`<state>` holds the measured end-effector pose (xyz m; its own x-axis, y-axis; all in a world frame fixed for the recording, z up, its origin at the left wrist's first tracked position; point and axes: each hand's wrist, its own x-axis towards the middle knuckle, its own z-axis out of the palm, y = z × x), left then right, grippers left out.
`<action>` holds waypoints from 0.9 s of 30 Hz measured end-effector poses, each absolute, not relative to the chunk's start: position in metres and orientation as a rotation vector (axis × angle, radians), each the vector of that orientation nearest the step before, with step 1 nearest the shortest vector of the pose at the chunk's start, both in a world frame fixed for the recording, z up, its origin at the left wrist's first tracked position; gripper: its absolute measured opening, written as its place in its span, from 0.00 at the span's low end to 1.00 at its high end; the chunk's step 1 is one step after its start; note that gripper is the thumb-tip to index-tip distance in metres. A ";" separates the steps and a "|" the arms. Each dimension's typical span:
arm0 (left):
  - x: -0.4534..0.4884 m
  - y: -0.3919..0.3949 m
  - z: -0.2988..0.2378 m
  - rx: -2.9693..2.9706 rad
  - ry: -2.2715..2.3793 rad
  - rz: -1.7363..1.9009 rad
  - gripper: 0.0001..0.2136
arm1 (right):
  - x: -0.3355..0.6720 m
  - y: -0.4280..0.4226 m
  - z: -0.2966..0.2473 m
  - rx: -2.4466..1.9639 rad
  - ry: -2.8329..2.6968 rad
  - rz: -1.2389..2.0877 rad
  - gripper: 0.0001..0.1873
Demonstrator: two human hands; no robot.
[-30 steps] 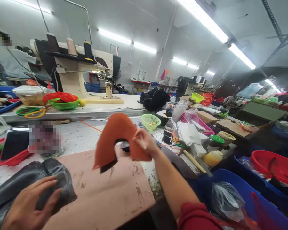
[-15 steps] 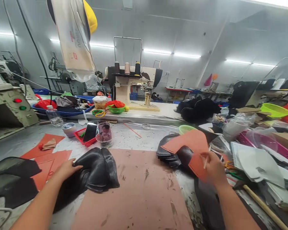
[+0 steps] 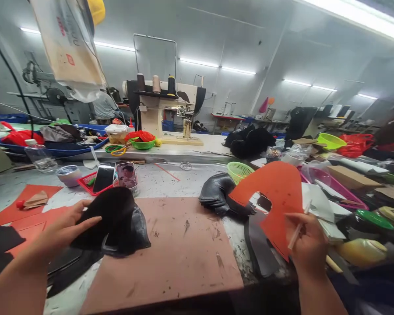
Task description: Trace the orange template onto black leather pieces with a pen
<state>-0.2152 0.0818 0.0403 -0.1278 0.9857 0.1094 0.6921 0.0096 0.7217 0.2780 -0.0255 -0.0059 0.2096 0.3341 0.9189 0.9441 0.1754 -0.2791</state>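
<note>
My left hand (image 3: 64,229) grips the edge of a black leather piece (image 3: 110,218), thumb over the top, its dull dark side facing up. A shiny black leather part (image 3: 140,227) shows at its right, on the pinkish-brown mat (image 3: 184,245). In my right hand (image 3: 307,245) an orange curved pattern sheet (image 3: 279,188) is pinched and held up, together with a thin white pen-like stick (image 3: 297,234). Left of that sheet, partly behind it, lies a stack of black leather pieces (image 3: 216,192). A dark strip-like piece (image 3: 262,249) lies beneath.
Orange sheets (image 3: 36,201) lie at the left. Behind the mat are a red tray (image 3: 92,186) with phones, a tape roll (image 3: 68,175) and a green basket (image 3: 239,171). A sewing machine (image 3: 154,113) stands at the back; jars (image 3: 363,253) and papers crowd the right.
My right hand has lifted the orange sheet off the black stack and tilted it upright. My left hand has raised and turned the black piece, dull side up. The view has swung right.
</note>
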 end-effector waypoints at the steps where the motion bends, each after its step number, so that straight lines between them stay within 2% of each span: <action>1: -0.201 0.080 0.048 1.585 1.671 0.991 0.28 | 0.274 -0.026 -0.003 -1.350 -1.339 -0.720 0.05; 4: -0.145 0.080 0.048 1.338 1.321 1.087 0.39 | 0.258 -0.025 0.006 -1.278 -1.356 -0.779 0.03; 6: -0.106 0.086 0.025 1.352 1.212 1.003 0.39 | 0.244 -0.021 0.011 -1.204 -1.358 -0.735 0.03; 9: -0.068 0.096 -0.023 1.593 1.311 0.836 0.33 | 0.222 -0.012 0.015 -1.115 -1.327 -0.488 0.04; 12: -0.067 0.102 -0.055 2.096 1.533 0.829 0.28 | 0.201 0.005 0.007 -1.077 -1.352 -0.143 0.02; 16: -0.098 0.101 -0.058 2.505 1.589 0.893 0.19 | 0.172 0.036 -0.034 -1.136 -1.584 0.254 0.00; 18: -0.112 0.096 -0.058 2.568 1.582 0.788 0.18 | 0.158 0.047 -0.062 -1.281 -1.748 0.339 0.02; 23: -0.126 0.071 -0.076 2.754 1.122 0.222 0.21 | 0.140 0.053 -0.103 -1.625 -2.014 0.231 0.05; 27: -0.129 0.060 -0.088 2.746 1.113 0.213 0.24 | 0.146 0.043 -0.100 -1.644 -2.068 0.038 0.03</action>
<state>-0.1287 0.0598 -0.0885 0.7112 0.6997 0.0678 0.6754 -0.7069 0.2102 0.1455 0.0429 -0.1002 -0.1505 0.9215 0.3581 0.9076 0.2724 -0.3195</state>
